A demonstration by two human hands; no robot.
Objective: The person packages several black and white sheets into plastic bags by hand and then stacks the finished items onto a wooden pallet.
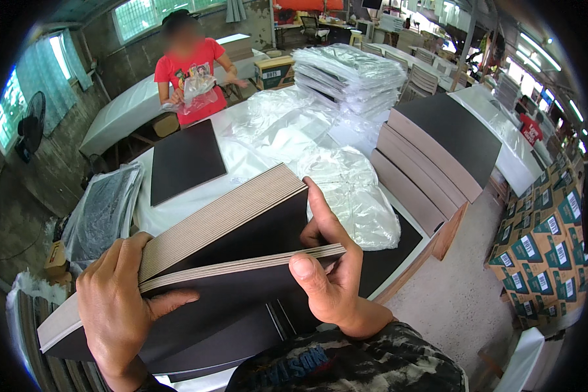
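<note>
A thick stack of black-faced boards point(222, 219) with pale grey-brown edges stands tilted on edge in front of me. My left hand point(114, 304) is closed over its left end, the thumb pressed on the near black face. At the right end, my right hand point(333, 281) grips the nearer boards point(242, 269), thumb in front and fingers behind. Its index finger reaches up to the corner of the thicker rear bundle. A wedge-shaped gap separates the two bundles, widening to the right and showing a black face between them. More black boards lie under my forearms.
A single black board point(186, 160) lies across the table. Clear plastic bags point(349, 196) heap beyond my right hand, beside a board stack point(444, 140). Plastic-wrapped boards stand behind point(346, 72) and left point(104, 202). Cartons point(542, 248) are piled right. A person in red point(206, 75) handles plastic opposite.
</note>
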